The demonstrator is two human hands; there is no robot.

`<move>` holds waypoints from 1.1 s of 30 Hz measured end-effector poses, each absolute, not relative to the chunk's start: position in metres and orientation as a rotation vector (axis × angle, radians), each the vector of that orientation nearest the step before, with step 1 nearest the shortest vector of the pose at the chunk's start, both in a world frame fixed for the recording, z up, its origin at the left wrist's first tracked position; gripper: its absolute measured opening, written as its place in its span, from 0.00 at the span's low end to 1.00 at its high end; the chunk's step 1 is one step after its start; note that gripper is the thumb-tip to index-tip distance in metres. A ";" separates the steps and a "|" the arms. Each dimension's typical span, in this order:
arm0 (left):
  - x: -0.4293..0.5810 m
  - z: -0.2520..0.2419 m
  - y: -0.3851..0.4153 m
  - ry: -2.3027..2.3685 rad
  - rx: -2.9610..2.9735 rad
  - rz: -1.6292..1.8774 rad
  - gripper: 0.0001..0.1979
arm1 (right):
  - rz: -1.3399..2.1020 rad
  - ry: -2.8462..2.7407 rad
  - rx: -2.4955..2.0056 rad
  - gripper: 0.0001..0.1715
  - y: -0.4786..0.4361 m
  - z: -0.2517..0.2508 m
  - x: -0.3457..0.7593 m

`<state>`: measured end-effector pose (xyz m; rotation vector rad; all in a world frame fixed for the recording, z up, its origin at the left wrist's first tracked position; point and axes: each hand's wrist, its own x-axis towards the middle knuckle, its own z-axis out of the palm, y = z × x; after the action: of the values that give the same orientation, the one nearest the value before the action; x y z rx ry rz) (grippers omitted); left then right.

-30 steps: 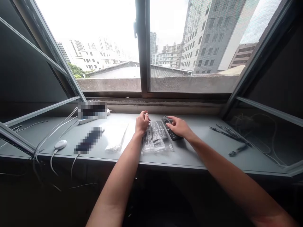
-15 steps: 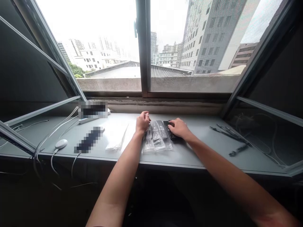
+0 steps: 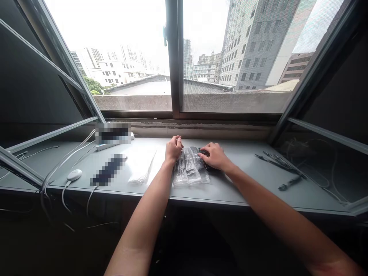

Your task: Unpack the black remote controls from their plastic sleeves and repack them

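Observation:
My left hand (image 3: 173,149) is closed and pinches the far edge of a clear plastic bag (image 3: 189,171) that lies on the grey sill (image 3: 235,184). Dark remote controls show through the bag's plastic. My right hand (image 3: 214,156) is curled over a black remote control (image 3: 204,161) and holds it right beside the bag's right edge. Most of that remote is hidden under my fingers.
A stack of empty clear bags (image 3: 141,165) lies left of my hands, with a blurred dark object (image 3: 107,170), a white puck on a cable (image 3: 74,174) and white cables further left. Black cable ties (image 3: 277,163) lie at the right. Open window frames flank the sill.
My right hand has slid the black remote leftward, from apart on the sill to against the bag's right edge. My left hand has stayed on the bag.

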<state>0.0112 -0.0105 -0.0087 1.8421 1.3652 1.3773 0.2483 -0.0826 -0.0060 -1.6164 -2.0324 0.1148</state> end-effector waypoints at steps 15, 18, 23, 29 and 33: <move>0.009 -0.021 -0.006 1.292 1.977 0.958 0.23 | 0.511 -2.407 -1.116 0.37 -0.103 0.024 0.255; 0.008 -0.023 -0.004 1.278 1.947 0.987 0.21 | 0.524 -2.381 -1.047 0.29 -0.101 0.023 0.256; 0.008 -0.026 0.000 1.270 1.940 0.984 0.22 | 0.597 -2.357 -0.939 0.11 -0.103 0.026 0.252; 0.008 -0.026 0.000 1.291 1.952 0.965 0.22 | 0.627 -2.346 -0.934 0.09 -0.107 0.029 0.247; 0.008 -0.025 -0.001 1.296 1.954 0.969 0.20 | 0.602 -2.282 -0.929 0.11 -0.108 0.027 0.247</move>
<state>0.0080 -0.0009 -0.0254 1.9539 1.2956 0.9692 0.2473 -0.1084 0.0266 -0.9288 -2.2819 0.6017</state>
